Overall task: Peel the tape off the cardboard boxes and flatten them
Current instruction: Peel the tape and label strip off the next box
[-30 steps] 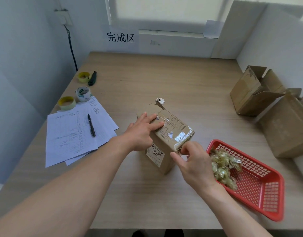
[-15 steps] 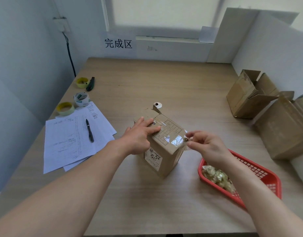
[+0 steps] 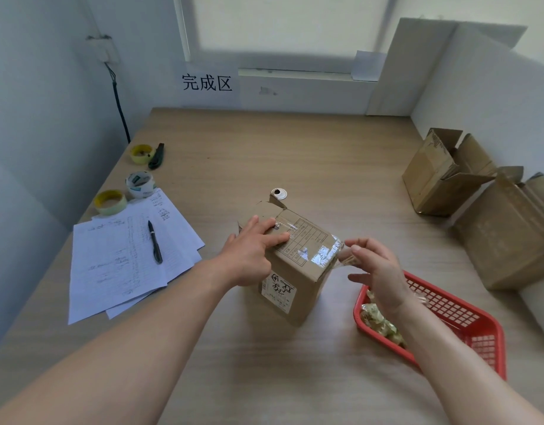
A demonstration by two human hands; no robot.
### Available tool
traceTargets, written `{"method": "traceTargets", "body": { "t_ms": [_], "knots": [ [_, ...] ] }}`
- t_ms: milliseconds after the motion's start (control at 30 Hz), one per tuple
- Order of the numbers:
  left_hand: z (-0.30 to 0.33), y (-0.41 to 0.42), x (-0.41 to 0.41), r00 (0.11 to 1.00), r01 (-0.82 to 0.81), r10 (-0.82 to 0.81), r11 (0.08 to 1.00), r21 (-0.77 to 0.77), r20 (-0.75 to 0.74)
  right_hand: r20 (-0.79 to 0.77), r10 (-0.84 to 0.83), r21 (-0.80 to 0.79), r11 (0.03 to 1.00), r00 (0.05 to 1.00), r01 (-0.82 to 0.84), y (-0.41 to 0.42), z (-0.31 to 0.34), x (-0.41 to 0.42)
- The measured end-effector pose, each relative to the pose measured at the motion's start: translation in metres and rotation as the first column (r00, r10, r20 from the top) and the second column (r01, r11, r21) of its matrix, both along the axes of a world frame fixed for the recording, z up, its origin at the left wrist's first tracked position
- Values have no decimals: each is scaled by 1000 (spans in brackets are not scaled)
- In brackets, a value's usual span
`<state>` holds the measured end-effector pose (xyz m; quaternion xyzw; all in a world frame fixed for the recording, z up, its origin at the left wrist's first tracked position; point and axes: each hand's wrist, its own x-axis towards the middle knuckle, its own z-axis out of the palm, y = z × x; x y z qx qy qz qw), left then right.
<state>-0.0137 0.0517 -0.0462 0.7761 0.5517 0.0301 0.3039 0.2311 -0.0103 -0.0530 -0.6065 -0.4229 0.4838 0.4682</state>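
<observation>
My left hand (image 3: 249, 253) presses flat, fingers spread, on the box (image 3: 295, 265); my right hand (image 3: 376, 273) fingers pinch clear tape (image 3: 341, 256) at its edge.

there is one camera, worn on the person's head. it looks forward and down at the wooden table (image 3: 295, 154) from close above. both forearms reach in from the bottom edge. the wide lens bends the walls at the sides. the window wall sits at the top.
</observation>
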Motion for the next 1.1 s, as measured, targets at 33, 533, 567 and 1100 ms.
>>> {"method": "traceTargets", "body": {
  "t_ms": [33,533,567,1100],
  "knots": [
    [0,1,0,1000,0,0,1000,0,3,-34,-2,-2,1000,999,2,-2,-1,-1],
    [0,-1,2,1000,0,0,1000,14,16,168,-186,64,982,968,178,-2,0,-6],
    [0,0,3,1000,2,-2,1000,18,13,310,-123,84,991,943,101,-3,0,-10],
    [-1,3,-13,998,-3,3,1000,-7,68,110,-84,108,992,990,72,12,-17,-5]
  ]
}}
